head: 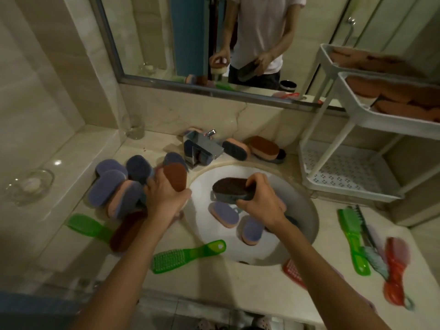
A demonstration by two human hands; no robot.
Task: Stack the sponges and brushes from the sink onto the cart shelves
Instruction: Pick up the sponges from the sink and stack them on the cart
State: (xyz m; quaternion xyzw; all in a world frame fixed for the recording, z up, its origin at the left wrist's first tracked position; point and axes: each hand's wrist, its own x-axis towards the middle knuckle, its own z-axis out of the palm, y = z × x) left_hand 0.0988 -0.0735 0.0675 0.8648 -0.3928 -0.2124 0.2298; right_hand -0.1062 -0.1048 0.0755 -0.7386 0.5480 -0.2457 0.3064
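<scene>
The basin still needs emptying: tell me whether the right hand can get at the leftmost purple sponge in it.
Probably not yet. The right hand hovers close above the purple sponge with nothing between, but its grip is full with a dark sponge, which must go first.

Both bare forearms reached forward, palms down. Left hand (166,190) gripped a rust-brown sponge (175,176), thumb along its near end. Right hand (260,198) gripped a dark brown sponge (229,188), fingers over the top, thumb on its near side.
</scene>
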